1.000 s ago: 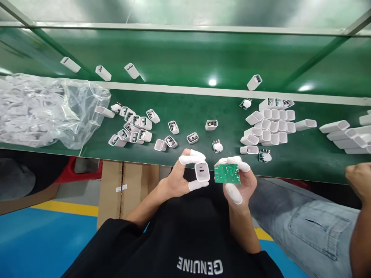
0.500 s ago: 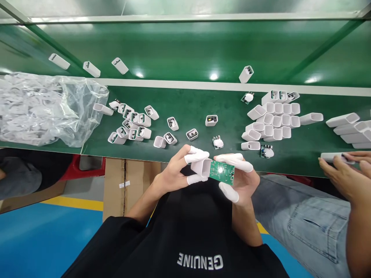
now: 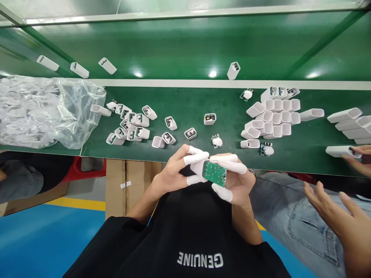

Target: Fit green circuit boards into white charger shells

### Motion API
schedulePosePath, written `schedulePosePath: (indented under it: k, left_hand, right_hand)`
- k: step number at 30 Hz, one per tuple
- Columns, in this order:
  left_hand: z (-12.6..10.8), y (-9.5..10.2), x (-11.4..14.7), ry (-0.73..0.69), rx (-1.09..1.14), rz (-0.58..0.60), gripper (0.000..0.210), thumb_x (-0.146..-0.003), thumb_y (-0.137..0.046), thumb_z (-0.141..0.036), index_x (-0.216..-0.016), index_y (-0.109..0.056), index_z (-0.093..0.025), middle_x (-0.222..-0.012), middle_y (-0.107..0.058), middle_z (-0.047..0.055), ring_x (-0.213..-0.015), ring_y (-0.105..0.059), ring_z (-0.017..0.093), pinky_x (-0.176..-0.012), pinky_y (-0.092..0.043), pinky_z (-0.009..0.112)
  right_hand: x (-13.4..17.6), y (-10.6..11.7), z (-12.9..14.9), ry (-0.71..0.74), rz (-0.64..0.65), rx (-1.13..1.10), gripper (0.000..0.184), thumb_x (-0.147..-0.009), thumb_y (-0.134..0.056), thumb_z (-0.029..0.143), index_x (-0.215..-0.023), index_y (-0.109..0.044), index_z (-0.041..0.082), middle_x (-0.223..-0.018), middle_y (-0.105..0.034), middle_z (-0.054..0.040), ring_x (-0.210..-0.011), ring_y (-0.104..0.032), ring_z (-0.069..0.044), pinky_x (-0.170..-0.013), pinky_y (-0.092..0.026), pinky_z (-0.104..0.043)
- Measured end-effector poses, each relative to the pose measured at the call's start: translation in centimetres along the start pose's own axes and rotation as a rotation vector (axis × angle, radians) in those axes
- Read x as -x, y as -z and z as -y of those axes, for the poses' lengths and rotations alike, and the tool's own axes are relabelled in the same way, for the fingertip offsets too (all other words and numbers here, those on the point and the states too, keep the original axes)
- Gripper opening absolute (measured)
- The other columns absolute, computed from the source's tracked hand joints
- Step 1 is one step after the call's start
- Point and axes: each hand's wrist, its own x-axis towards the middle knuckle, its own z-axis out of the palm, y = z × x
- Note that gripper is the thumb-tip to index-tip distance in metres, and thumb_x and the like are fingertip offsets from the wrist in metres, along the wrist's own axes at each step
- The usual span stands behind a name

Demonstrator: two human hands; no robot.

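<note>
My left hand (image 3: 182,166), with white finger cots, grips a white plastic housing (image 3: 197,167), its mouth facing right. In my right hand (image 3: 236,173), also in white finger cots, is a green circuit board (image 3: 215,173). The board's left end sits at the mouth of the housing and seems partly inside it. Just beyond my hands, a loose circuit board with a white round part (image 3: 216,141) lies on the green bench (image 3: 185,96). Near it stands a housing with a board inside (image 3: 210,119).
Several filled housings (image 3: 135,121) cluster on the left beside a clear plastic bag of white parts (image 3: 43,112). Several housings (image 3: 276,116) are grouped on the right. At the far right, a co-worker's hand (image 3: 342,220) is raised near the bench edge and another touches a white housing (image 3: 339,151).
My right hand has moved left, bringing the circuit board into the housing's mouth. The co-worker's one hand has come away from the white housing, toward the lower right.
</note>
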Motion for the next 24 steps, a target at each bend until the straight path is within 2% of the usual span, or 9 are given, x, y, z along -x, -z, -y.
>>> schedulePosePath:
  k: [3, 7, 17, 21, 24]
  left_hand:
    - [-0.1, 0.1, -0.1, -0.008, -0.005, -0.001, 0.078, -0.093, -0.096, -0.030, -0.164, -0.064, -0.029, -0.121, -0.071, 0.011, -0.108, -0.076, 0.026, -0.089, -0.070, 0.038]
    - [-0.2, 0.2, -0.1, -0.010, -0.019, 0.008, 0.077, -0.095, -0.095, -0.033, -0.165, -0.063, -0.029, -0.120, -0.071, 0.011, -0.107, -0.076, 0.025, -0.087, -0.069, 0.038]
    - [0.0, 0.1, 0.0, -0.012, -0.024, 0.011, 0.078, -0.095, -0.094, -0.030, -0.166, -0.063, -0.031, -0.119, -0.072, 0.011, -0.104, -0.075, 0.025, -0.085, -0.069, 0.038]
    - [0.3, -0.1, 0.2, -0.005, -0.004, 0.013, 0.075, -0.098, -0.092, -0.032, -0.167, -0.062, -0.032, -0.120, -0.071, 0.011, -0.106, -0.074, 0.026, -0.085, -0.069, 0.038]
    - [0.5, -0.2, 0.5, 0.027, 0.027, -0.001, 0.073, -0.097, -0.092, -0.033, -0.165, -0.063, -0.033, -0.119, -0.070, 0.010, -0.102, -0.072, 0.024, -0.084, -0.068, 0.037]
  right_hand:
    - [-0.6, -0.4, 0.9, 0.102, 0.060, -0.089, 0.069, -0.089, -0.090, 0.033, -0.155, -0.073, 0.048, -0.123, -0.086, -0.0126, -0.111, -0.084, -0.039, -0.083, -0.076, -0.060]
    - [-0.9, -0.5, 1.4, 0.115, 0.075, -0.100, 0.072, -0.088, -0.088, 0.023, -0.155, -0.073, 0.045, -0.126, -0.086, -0.0138, -0.113, -0.083, -0.039, -0.085, -0.076, -0.061]
    - [-1.0, -0.4, 1.1, 0.127, 0.087, -0.051, 0.073, -0.088, -0.087, 0.021, -0.156, -0.073, 0.045, -0.124, -0.084, -0.0136, -0.109, -0.082, -0.035, -0.083, -0.075, -0.053]
    - [-0.9, -0.3, 1.4, 0.114, 0.113, 0.044, 0.076, -0.089, -0.088, 0.017, -0.158, -0.070, 0.043, -0.139, -0.079, -0.0114, -0.123, -0.079, -0.034, -0.099, -0.074, -0.052]
    - [-0.8, -0.2, 1.6, 0.089, 0.132, 0.158, 0.081, -0.088, -0.094, 0.026, -0.163, -0.066, 0.037, -0.150, -0.072, -0.0115, -0.135, -0.075, -0.037, -0.113, -0.068, -0.058]
